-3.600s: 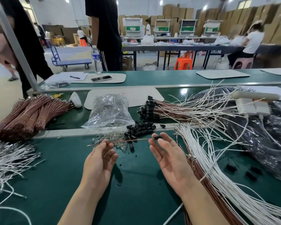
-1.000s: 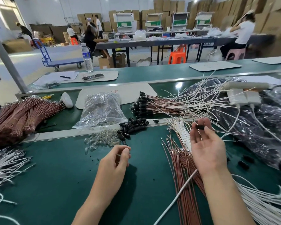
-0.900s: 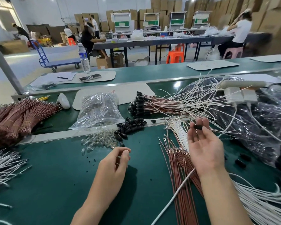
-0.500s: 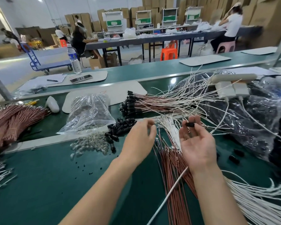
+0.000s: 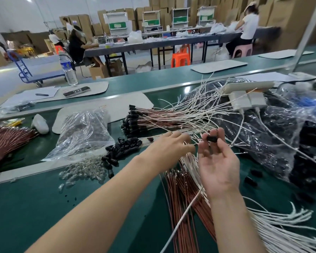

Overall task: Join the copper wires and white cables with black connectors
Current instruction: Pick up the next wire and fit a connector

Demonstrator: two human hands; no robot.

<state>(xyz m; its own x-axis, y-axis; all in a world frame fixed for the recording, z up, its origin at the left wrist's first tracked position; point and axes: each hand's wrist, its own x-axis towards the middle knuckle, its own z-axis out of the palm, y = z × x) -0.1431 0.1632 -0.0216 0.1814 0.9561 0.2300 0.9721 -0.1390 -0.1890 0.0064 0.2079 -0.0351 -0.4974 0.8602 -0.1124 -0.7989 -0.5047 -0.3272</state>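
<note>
Pinching one black connector [image 5: 212,138] between thumb and fingertips, the right hand [image 5: 218,167] sits palm-up above the copper wires [image 5: 179,190]. The left hand [image 5: 171,146] (fingers straight, holding nothing) hovers over the white cables [image 5: 277,232] on the table [image 5: 35,207].

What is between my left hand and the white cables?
Nothing visible. The left hand has its fingertips at the ends of the white cables. The right hand, pinching a connector, sits beside it, not in the path.

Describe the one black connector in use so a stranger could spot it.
Start at the green workbench, then the right hand raised palm-up above the copper wires. The black connector sits pinched at its fingertips, the only one lifted off the bench.
</note>
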